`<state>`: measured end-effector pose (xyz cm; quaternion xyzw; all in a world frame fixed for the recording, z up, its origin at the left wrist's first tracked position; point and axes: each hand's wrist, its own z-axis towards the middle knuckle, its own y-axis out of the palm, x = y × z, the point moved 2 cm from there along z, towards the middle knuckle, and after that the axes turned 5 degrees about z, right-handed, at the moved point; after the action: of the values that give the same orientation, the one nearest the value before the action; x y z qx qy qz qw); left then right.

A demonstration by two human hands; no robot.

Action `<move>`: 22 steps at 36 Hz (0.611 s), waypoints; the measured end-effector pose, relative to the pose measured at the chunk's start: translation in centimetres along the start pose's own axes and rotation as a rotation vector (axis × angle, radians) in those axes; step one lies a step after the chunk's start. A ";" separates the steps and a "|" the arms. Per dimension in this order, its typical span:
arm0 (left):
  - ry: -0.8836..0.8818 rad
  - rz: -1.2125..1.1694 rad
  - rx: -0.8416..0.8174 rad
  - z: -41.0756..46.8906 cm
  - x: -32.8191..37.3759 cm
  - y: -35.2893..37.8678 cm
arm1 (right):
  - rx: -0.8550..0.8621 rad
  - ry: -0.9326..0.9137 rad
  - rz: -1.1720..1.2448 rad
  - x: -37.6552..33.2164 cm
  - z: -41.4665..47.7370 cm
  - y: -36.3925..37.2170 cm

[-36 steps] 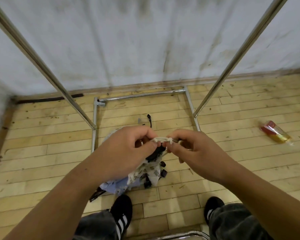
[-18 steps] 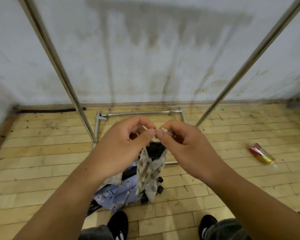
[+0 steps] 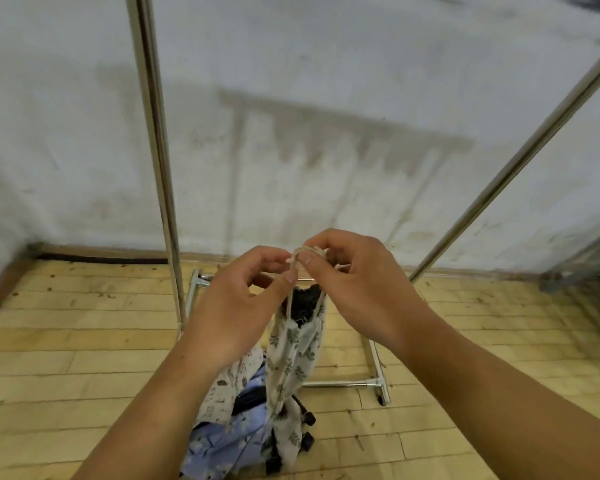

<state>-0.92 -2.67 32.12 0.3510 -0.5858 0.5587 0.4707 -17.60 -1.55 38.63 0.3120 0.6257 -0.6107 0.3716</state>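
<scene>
Two slanting chrome uprights of a bare metal garment rack [image 3: 160, 202] frame the work, and nothing hangs on the parts of them in view, so I judge the clothes are meant to go up there. At the near edge of the rack's base lies a crumpled heap of pale blue and white printed clothes [image 3: 229, 427], apparently waiting within reach. Above that heap, between the uprights, a cream leaf-printed cloth garment with a dark top edge [image 3: 291, 355] hangs straight down, lifted clear so its weight pulls it taut. The left hand [image 3: 236, 306] pinches one strand between thumb and forefinger, and the right hand [image 3: 364, 282] pinches the top of the thin pale cord loop [image 3: 307, 251], probably spreading it open for hanging on the rack.
</scene>
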 end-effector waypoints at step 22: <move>0.045 -0.016 0.169 1.2 0.5 -4.5 | 0.169 -0.340 0.002 -14.3 7.4 -1.1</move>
<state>2.95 -4.34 34.17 0.3817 -0.5229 0.6101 0.4568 -10.34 -8.09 51.53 0.2351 0.5001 -0.7046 0.4451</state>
